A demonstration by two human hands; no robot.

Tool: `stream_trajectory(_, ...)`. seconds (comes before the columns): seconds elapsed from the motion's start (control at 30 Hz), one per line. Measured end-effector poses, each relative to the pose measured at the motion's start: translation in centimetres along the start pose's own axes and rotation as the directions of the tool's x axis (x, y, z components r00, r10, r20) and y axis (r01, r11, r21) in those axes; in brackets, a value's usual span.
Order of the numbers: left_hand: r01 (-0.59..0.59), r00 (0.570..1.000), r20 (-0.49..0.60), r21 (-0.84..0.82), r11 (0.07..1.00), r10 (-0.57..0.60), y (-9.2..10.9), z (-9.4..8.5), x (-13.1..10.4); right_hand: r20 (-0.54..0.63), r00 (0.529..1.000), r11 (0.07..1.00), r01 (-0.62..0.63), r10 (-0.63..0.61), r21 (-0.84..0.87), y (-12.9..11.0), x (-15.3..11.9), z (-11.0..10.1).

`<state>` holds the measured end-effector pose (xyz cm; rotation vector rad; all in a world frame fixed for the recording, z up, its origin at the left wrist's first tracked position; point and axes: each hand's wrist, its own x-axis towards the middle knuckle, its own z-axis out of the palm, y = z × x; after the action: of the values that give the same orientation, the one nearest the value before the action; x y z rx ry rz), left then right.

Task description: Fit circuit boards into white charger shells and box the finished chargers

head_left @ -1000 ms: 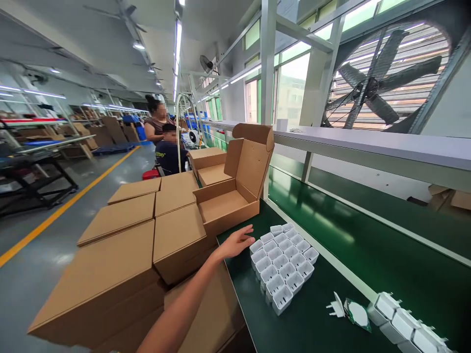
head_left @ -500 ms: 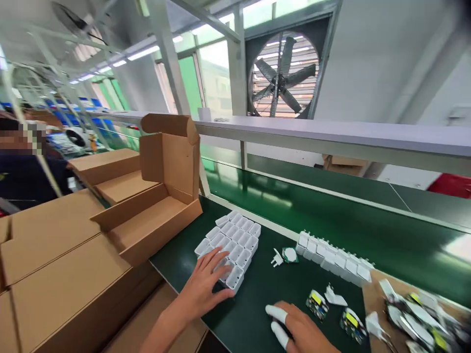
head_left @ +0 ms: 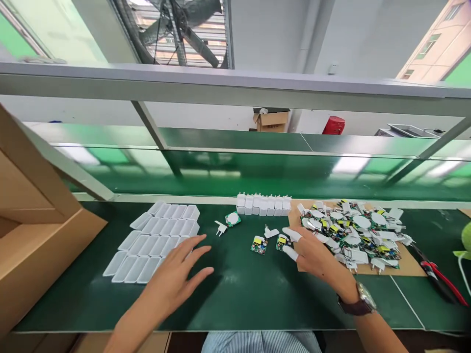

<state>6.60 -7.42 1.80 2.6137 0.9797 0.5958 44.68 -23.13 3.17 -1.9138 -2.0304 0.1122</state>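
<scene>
My left hand (head_left: 176,272) hovers with its fingers spread at the right edge of a block of white plastic cases (head_left: 147,245), which stand in rows with their hollow sides up. White finger cots cover the thumb and forefinger of my right hand (head_left: 309,250). These two fingers close around the edges of a small circuit board (head_left: 282,242) with a yellow part. Beside it lie a second circuit board (head_left: 259,245) and a white plug piece (head_left: 271,232). Farther left are another plug piece (head_left: 221,228) and a board with a white disc (head_left: 232,218).
White adapters (head_left: 263,205) stand in a row along the back edge. A heap of circuit boards (head_left: 362,235) covers a cardboard sheet (head_left: 408,264) at right. Red-handled pliers (head_left: 437,279) lie beyond it. An open carton (head_left: 55,245) stands at left; a shelf rail (head_left: 235,90) crosses above.
The view has swung to the right. My right hand has moved from the bare table to the circuit board. My left hand has drawn off the white cases, fingers still spread.
</scene>
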Motion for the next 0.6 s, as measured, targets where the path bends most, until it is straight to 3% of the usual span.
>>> stream_trajectory(0.13, -0.069, 0.994, 0.084, 0.051, 0.996, 0.065, 1.2, 4.6, 6.5, 0.135, 0.991, 0.996, 0.003, 0.01, -0.093, -0.5, 2.4, 2.8)
stream_trajectory(0.23, 0.045, 0.994, 0.093, 0.102, 0.994, -0.054, 0.8, 7.6, 10.5, 0.202, 0.979, 0.989, 0.003, 0.026, -0.145, -0.5, 3.7, 4.4)
stream_trajectory(0.3, 0.11, 0.983, 0.132, 0.128, 0.986, -0.127, 0.5, 8.6, 12.2, 0.211, 0.977, 0.99, 0.023, 0.007, -0.139, -0.4, 4.0, 5.0)
stream_trajectory(0.43, 0.174, 0.961, 0.187, 0.162, 0.971, -0.204, 0.6, 8.5, 13.5, 0.183, 0.983, 0.989, 0.048, -0.023, -0.137, 0.0, 3.7, 5.4)
stream_trajectory(0.6, 0.183, 0.934, 0.283, 0.146, 0.972, -0.219, 1.4, 6.9, 12.4, 0.181, 0.984, 0.99, 0.022, 0.003, -0.141, 0.2, 3.3, 5.4)
